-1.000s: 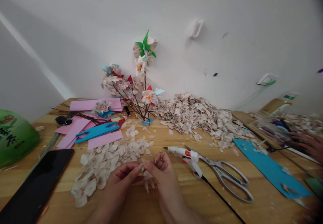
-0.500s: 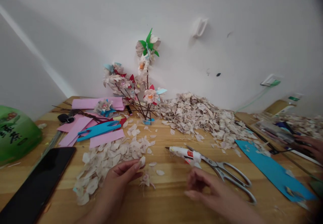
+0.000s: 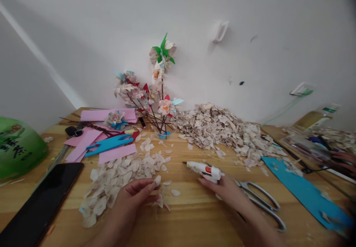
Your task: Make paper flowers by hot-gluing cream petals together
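My left hand (image 3: 140, 193) pinches a pale dried petal (image 3: 157, 181) between thumb and fingertips. Just below the fingers is a small flower-like piece (image 3: 160, 200) with thin strands; whether the hand touches it I cannot tell. My right hand (image 3: 222, 187) is closed round the rear of a white glue gun (image 3: 204, 168), whose nozzle points left. The grip of the gun is hidden by the hand. Under and beside the right forearm lie scissors (image 3: 258, 195), their blades mostly covered. A heap of sorted petals (image 3: 122, 176) spreads beyond and left of my left hand.
Finished flowers on twigs (image 3: 164, 106) stand against the wall. A big petal pile (image 3: 222, 128) lies behind the glue gun. Pink paper strips (image 3: 116, 154), a black phone (image 3: 41, 206) and a green bag (image 3: 19, 148) are leftward. Blue paper (image 3: 300, 191) and another person's hand (image 3: 345, 161) are at right.
My right hand has moved forward and left from the bare table onto the glue gun and closed on it. My left hand keeps its petal, almost in place.
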A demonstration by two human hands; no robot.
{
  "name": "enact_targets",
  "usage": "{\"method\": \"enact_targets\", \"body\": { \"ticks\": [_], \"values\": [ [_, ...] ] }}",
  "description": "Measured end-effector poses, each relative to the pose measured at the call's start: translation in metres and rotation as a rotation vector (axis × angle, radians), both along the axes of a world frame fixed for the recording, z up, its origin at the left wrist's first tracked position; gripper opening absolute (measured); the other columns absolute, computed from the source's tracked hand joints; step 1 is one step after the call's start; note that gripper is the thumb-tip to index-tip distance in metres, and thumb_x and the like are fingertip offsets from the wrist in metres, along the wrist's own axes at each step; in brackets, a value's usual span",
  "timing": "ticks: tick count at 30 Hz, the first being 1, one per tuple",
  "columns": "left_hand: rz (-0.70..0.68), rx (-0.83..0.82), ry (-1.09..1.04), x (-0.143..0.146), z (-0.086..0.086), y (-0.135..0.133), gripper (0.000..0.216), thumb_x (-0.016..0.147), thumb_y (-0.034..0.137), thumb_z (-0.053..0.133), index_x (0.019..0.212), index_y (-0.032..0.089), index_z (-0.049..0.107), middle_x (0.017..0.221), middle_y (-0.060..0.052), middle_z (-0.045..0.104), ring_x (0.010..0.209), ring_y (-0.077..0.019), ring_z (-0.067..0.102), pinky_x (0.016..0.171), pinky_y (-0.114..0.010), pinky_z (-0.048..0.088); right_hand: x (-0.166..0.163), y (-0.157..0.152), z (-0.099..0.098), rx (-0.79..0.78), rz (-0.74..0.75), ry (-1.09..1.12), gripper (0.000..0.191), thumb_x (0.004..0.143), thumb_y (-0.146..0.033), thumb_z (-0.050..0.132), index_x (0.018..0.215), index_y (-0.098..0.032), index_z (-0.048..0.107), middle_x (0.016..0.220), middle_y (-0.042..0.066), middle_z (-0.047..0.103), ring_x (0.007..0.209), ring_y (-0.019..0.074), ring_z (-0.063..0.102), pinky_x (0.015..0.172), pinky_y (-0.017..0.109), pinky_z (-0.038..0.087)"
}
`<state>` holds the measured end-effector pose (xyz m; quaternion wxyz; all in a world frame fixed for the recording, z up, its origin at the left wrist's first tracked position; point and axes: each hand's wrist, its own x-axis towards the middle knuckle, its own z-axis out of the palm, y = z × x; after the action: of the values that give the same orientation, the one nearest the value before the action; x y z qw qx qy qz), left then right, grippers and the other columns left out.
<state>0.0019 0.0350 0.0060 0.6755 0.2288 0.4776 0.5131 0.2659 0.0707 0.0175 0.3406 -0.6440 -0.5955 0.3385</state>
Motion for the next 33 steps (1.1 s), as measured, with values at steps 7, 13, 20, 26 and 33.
{"method": "enact_targets", "body": {
  "ticks": [7,13,20,26,33],
  "values": [
    [-0.001,0.032,0.087,-0.003,-0.001,0.001,0.018,0.054,0.031,0.08,0.065,0.02,0.072,0.066,0.0,0.075,0.062,-0.0143,0.067,0.059,-0.021,0.053,-0.026,-0.028,0.022,-0.06,0.034,0.245,0.029,0.06,-0.043,0.071,0.08,-0.021,0.071,0.086,0.006,0.074,0.084,0.031,0.066,0.079,0.043,0.05],
    [0.004,0.04,0.15,-0.002,-0.002,0.004,0.02,0.049,0.034,0.082,0.062,0.022,0.073,0.065,0.001,0.074,0.058,-0.0133,0.065,0.058,-0.021,0.053,-0.049,-0.05,0.017,-0.011,0.051,0.172,0.017,0.057,-0.041,0.073,0.057,-0.026,0.064,0.061,0.001,0.067,0.06,0.0244,0.061,0.06,0.033,0.052],
    [-0.02,0.021,0.093,0.0,-0.004,0.001,0.021,0.05,0.034,0.082,0.064,0.021,0.074,0.065,0.001,0.074,0.06,-0.0124,0.065,0.059,-0.021,0.053,-0.053,-0.044,0.017,0.071,0.144,0.128,0.019,0.061,-0.042,0.069,0.053,-0.026,0.062,0.052,0.002,0.06,0.05,0.0204,0.053,0.048,0.028,0.045],
    [-0.017,0.013,0.054,-0.001,-0.008,-0.001,0.018,0.053,0.031,0.081,0.066,0.021,0.074,0.067,0.002,0.074,0.06,-0.0112,0.065,0.058,-0.019,0.052,-0.048,-0.041,0.012,0.092,0.197,0.063,0.022,0.063,-0.044,0.066,0.052,-0.026,0.062,0.052,0.002,0.061,0.05,0.0213,0.054,0.048,0.029,0.046],
    [-0.041,0.022,0.029,-0.001,-0.007,-0.002,0.017,0.057,0.031,0.079,0.069,0.021,0.073,0.071,-0.001,0.075,0.063,-0.0137,0.066,0.062,-0.023,0.053,-0.049,-0.043,0.012,0.08,0.255,0.095,0.017,0.066,-0.042,0.066,0.063,-0.025,0.067,0.06,0.004,0.067,0.055,0.022,0.059,0.05,0.027,0.049]
  ]
}}
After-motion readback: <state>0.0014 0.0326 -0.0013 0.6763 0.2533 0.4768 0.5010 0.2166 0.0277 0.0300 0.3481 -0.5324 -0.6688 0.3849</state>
